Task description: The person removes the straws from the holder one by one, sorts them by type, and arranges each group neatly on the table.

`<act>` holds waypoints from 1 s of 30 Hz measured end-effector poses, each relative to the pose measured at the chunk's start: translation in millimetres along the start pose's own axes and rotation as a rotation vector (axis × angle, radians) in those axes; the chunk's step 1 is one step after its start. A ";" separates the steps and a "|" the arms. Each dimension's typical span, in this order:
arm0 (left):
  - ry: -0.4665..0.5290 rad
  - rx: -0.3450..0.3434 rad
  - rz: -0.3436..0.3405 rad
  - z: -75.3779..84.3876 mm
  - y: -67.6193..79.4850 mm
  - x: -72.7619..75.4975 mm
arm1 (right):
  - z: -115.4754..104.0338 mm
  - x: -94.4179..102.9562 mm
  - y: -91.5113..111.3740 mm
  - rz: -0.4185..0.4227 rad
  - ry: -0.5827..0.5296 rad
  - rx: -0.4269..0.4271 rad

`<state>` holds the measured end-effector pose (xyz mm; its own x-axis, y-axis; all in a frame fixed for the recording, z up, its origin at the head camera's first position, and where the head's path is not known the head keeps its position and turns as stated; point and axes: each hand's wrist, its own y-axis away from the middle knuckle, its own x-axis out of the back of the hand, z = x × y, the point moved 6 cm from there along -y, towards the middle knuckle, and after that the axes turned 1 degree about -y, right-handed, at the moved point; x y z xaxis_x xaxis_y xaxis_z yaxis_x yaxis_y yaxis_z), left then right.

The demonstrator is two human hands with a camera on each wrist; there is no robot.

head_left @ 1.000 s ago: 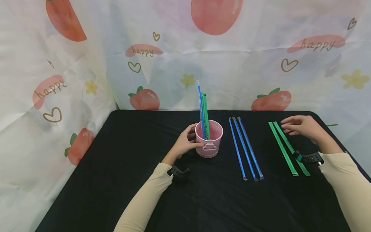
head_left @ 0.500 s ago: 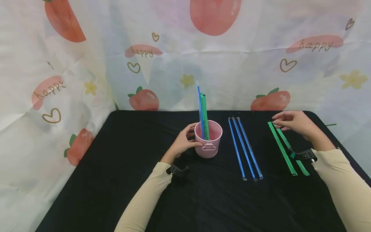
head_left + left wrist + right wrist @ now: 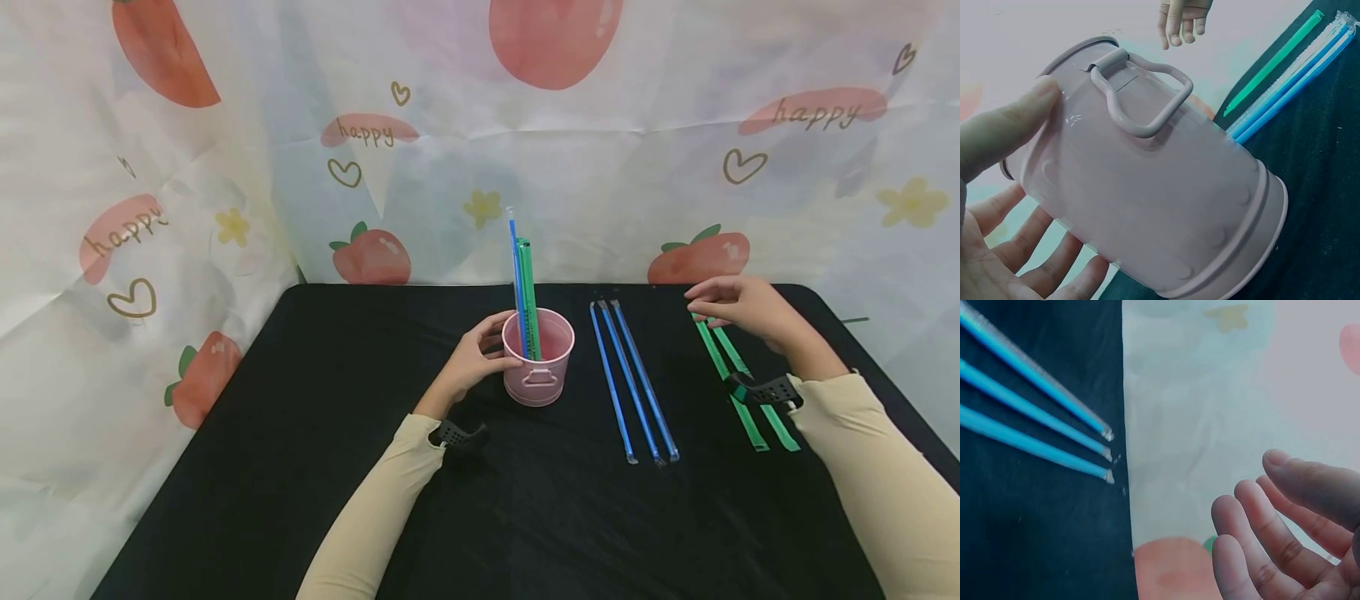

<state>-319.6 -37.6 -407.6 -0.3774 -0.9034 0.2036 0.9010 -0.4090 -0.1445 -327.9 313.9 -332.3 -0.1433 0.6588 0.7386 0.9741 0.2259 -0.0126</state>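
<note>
My left hand grips a small pink bucket at its left side, thumb by the rim and fingers spread around the far side. A folding wire handle shows on the bucket wall in the left wrist view. Inside stand a blue drinking straw in clear wrapping and green straws, all upright. Over the far ends of two green wrapped straws on the table hovers my right hand. Its fingers are loosely bent with nothing between thumb and fingertips in the right wrist view.
Three blue wrapped straws lie side by side between the bucket and the green ones. The table has a black cloth. Behind and at left hangs a pale curtain printed with fruit, hearts and "happy".
My right hand has moved left and away from me, from beside the green straws to over their far ends. The left hand keeps its hold on the bucket.
</note>
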 end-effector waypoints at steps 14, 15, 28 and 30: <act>0.022 0.021 -0.026 -0.1 -1.0 -0.1 | -40.3 -18.3 -19.8 -0.001 -0.067 0.054; 0.025 0.019 -0.029 0.3 -1.0 -0.2 | -43.9 -19.7 -21.4 -0.002 -0.073 0.057; 0.032 0.011 -0.026 1.3 -0.2 0.4 | -87.1 -47.1 -43.3 -0.052 -0.129 0.117; 0.036 0.011 -0.025 1.7 0.3 0.4 | -92.4 -51.8 -46.8 -0.073 -0.133 0.134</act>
<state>-319.1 -37.9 -405.9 -0.4075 -0.8968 0.1723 0.8932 -0.4307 -0.1291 -349.8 202.9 -307.6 -0.2430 0.7239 0.6457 0.9295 0.3641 -0.0583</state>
